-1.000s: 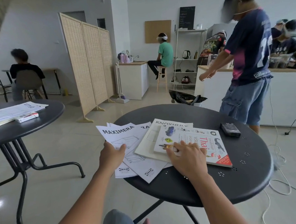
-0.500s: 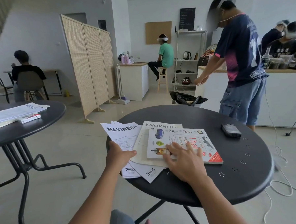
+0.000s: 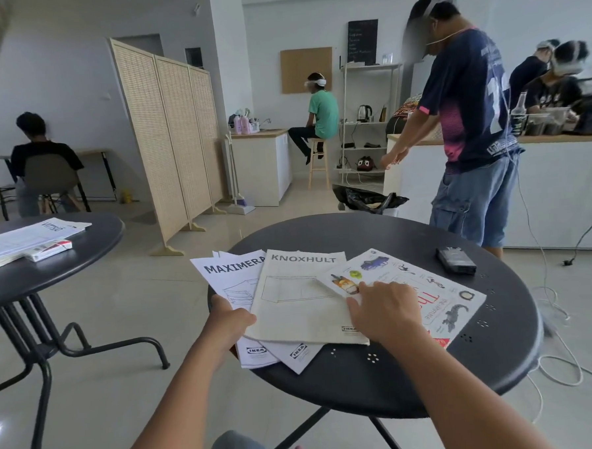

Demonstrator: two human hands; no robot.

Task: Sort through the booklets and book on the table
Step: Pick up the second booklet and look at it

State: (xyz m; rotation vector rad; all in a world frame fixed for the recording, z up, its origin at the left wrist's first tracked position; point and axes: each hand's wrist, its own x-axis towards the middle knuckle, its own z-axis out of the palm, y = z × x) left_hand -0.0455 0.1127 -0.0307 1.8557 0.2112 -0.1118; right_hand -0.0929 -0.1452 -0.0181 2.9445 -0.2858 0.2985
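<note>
A fan of paper booklets lies at the left edge of the round black table [image 3: 416, 382]. The white MAXIMERA booklet [image 3: 229, 279] sticks out over the edge, and my left hand [image 3: 229, 322] pinches its left side, thumb on top. The cream KNOXHULT booklet [image 3: 302, 303] overlaps it. To the right lies a white illustrated book [image 3: 439, 299] with red lettering, turned at an angle. My right hand [image 3: 383, 310] rests flat on the book's near corner, fingers spread, also covering the KNOXHULT booklet's right edge. More white booklets [image 3: 294, 356] peek out beneath.
A small black device [image 3: 456, 260] lies on the table's far right. A second black table [image 3: 49, 258] at left carries papers and a book. A person in a dark jersey stands just beyond my table by a white counter [image 3: 560, 190]. Cables trail on the floor at right.
My right hand has slid the book to the right and turned it, uncovering more of the KNOXHULT booklet. My left hand kept its pinch on the booklets.
</note>
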